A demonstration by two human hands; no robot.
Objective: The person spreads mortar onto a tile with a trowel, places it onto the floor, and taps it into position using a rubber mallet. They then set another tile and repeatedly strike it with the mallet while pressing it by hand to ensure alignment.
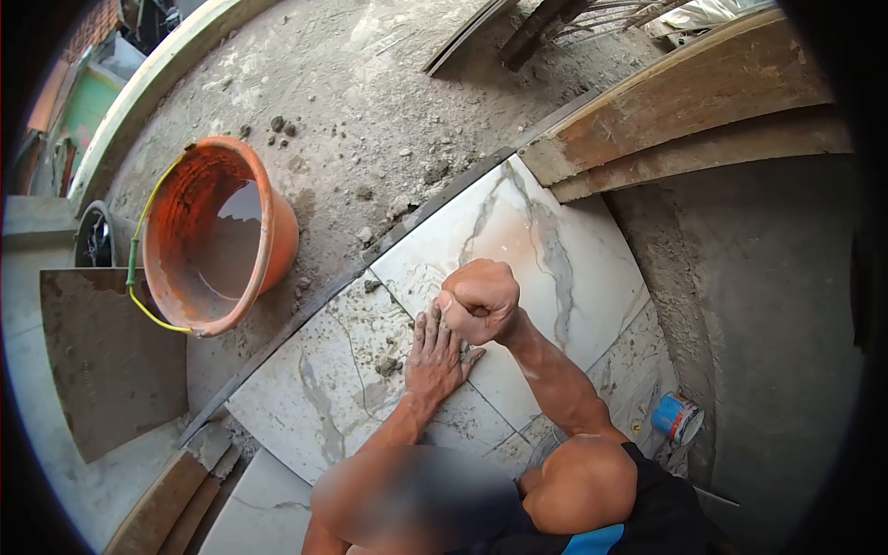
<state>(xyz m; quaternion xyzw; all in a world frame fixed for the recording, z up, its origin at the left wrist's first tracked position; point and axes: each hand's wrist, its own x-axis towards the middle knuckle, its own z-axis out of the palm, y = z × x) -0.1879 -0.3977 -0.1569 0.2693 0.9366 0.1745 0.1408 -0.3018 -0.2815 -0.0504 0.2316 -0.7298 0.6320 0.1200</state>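
My left hand lies flat on a marble-patterned tile, its dirty fingers stretched towards the tile joint. Just above and to the right, my right hand is closed in a fist over the neighbouring white tile. The fist is close to the left fingertips; whether it encloses anything cannot be made out. Crumbs of grey mortar are scattered on the tile around my left hand.
An orange bucket with murky water stands at the left, beside a brown board. Wooden planks lie at the upper right. A small blue can sits at the lower right. Rough cement floor stretches beyond the tiles.
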